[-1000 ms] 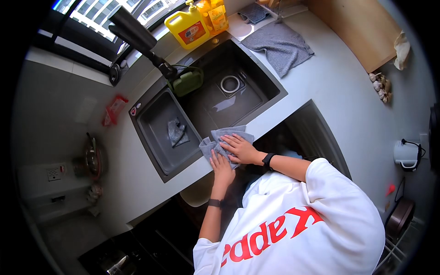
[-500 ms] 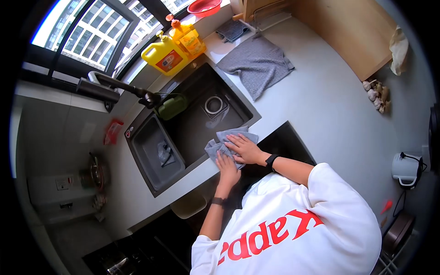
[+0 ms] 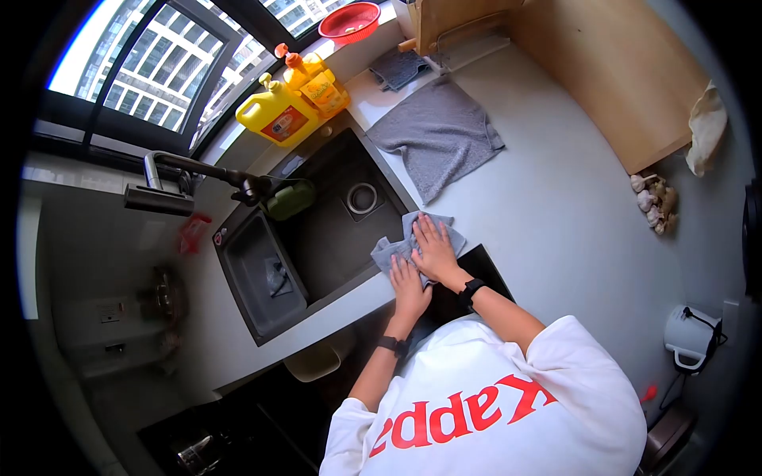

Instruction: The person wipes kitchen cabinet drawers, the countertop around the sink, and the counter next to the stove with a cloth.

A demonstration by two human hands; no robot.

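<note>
A light grey-blue cloth lies bunched on the counter strip at the sink's front right corner. My left hand rests flat on its nearer left part, fingers stretched forward. Just to the right, my right hand presses on the cloth's middle with its fingers extended. Both palms bear down on the cloth without gripping it. The dark sink is directly beyond and left of my hands.
A larger grey towel is spread behind the sink's right side. Yellow bottles stand by the window near the black faucet. Garlic and a white kettle are at the right. A dark opening borders the counter.
Both hands and the cloth under them have slid rightward along the counter edge, away from the sink's front rim. The view has shifted slightly.
</note>
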